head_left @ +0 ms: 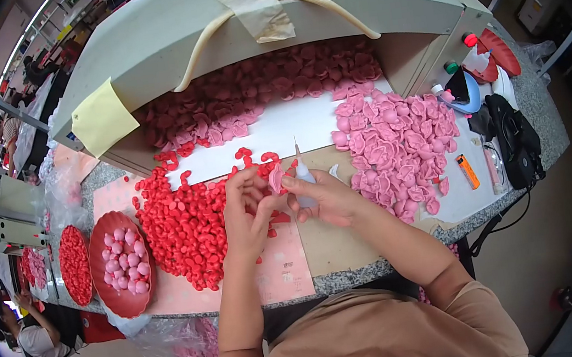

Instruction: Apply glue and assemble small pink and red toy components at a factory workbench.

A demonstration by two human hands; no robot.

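Observation:
My left hand (243,209) is closed, fingers curled around a small pink petal-shaped piece (276,179). My right hand (331,198) grips a translucent squeeze bottle (305,174) with its thin needle tip pointing up; the right thumb also reaches the pink piece. Under and left of my left hand spreads a heap of small red curved pieces (182,234). On the right, beyond my right forearm, lies a big pile of pink cupped pieces (396,147). A small white curved scrap (334,171) rests near the right knuckles.
A grey hooded cabinet (324,20) arches over more dark pink pieces (267,84). Left stand a red dish (126,301) of pink balls and a tray of red pieces (74,265). An orange box (468,172) and black bag (515,139) lie right. A co-worker (37,334) sits far left.

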